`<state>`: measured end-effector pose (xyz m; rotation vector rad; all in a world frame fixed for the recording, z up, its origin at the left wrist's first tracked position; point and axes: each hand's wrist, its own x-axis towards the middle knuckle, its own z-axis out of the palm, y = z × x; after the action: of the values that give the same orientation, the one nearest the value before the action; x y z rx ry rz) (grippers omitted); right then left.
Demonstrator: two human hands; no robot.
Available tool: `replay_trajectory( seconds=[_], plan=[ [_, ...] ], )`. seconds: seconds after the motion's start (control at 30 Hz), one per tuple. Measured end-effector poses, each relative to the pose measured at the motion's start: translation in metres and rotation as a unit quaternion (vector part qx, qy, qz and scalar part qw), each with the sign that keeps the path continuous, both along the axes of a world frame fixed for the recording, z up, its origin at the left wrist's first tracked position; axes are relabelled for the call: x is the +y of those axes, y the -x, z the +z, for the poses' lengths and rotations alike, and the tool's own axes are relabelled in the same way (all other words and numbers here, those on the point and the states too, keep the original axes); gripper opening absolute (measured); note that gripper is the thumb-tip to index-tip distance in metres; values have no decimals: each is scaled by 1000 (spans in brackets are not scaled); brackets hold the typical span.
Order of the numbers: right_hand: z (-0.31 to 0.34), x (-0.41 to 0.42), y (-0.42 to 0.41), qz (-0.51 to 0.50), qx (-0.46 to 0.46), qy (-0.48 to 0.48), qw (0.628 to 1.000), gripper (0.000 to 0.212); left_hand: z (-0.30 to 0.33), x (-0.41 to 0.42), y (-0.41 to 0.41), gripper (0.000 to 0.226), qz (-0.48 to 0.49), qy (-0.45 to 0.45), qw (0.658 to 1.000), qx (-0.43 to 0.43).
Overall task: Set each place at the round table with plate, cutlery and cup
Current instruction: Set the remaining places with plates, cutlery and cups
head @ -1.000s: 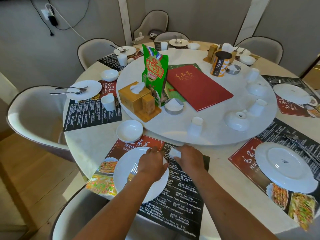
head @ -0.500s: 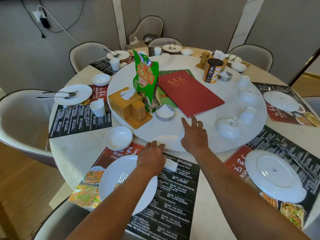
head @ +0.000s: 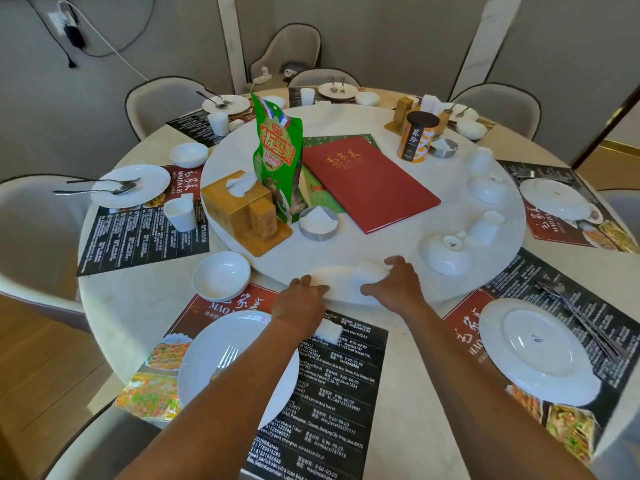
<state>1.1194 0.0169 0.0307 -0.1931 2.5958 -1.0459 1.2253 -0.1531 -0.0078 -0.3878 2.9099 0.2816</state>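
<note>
In front of me lies a black and red placemat [head: 346, 393] with a white plate [head: 204, 372] and a fork [head: 225, 355] on it. A white bowl [head: 221, 276] stands beyond the plate's far left. A small white piece [head: 329, 332] rests on the mat beside my left wrist. My right hand [head: 394, 285] curls round a blurred white cup [head: 360, 277] at the near edge of the round turntable [head: 381, 244]. My left hand [head: 300, 301] reaches to the cup's left end with straight fingers touching it.
Upturned white bowls [head: 446, 255] and cups [head: 485, 227] stand along the turntable's right side. A wooden tissue box [head: 239, 206], green snack bag [head: 277, 161], red menu [head: 367, 181] and tin [head: 417, 136] fill its middle. The right place has a plate [head: 533, 348] and cutlery [head: 581, 317].
My right hand left the small white piece on the mat, reached onto the turntable and took hold of the cup. My left hand moved forward off the plate to the turntable's edge.
</note>
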Motion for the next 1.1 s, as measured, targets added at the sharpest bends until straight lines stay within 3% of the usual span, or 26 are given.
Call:
replay_trajectory(
  seconds=[0.1, 0.2, 0.47, 0.73, 1.1],
  plan=[
    [-22, 21, -26, -102, -102, 161, 976, 53, 0, -2, -4, 45, -5, -8, 1000, 5],
    [-38, 36, -59, -135, -94, 212, 963, 46, 2, -3, -15, 46, 2, -18, 1000, 14],
    [-63, 45, -101, -100, -19, 189, 977, 69, -1, 5, -59, 61, -2, -23, 999, 36],
    [-67, 39, -111, -40, -12, 138, 990, 68, -3, 18, -69, 36, -29, 50, 998, 40],
    [-65, 41, -104, 10, 8, 108, 994, 74, -12, 23, -68, 26, -18, 122, 992, 36]
  ],
)
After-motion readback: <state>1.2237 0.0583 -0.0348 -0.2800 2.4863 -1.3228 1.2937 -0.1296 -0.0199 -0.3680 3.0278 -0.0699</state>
